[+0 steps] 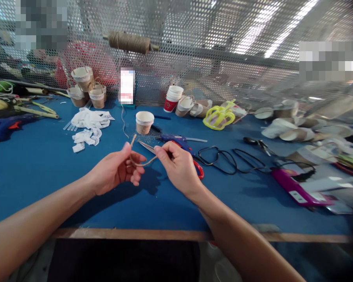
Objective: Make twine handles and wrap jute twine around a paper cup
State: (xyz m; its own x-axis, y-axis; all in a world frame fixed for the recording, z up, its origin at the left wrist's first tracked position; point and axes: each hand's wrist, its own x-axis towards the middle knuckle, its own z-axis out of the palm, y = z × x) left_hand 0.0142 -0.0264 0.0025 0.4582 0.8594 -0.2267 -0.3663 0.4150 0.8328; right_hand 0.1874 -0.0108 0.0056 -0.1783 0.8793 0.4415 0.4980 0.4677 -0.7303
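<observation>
My left hand pinches one end of a short piece of brown twine, fingers curled round it. My right hand grips red-handled scissors and also pinches the twine's other end; the blades point left toward my left thumb. The twine sags in a loop between both hands above the blue table. A paper cup wrapped in twine stands just beyond my hands.
A blue glue gun with black cord lies behind my right hand. Twine-covered cups, white paper scraps, a twine spool, stacked cups, a yellow frame, black scissors and a magenta box surround.
</observation>
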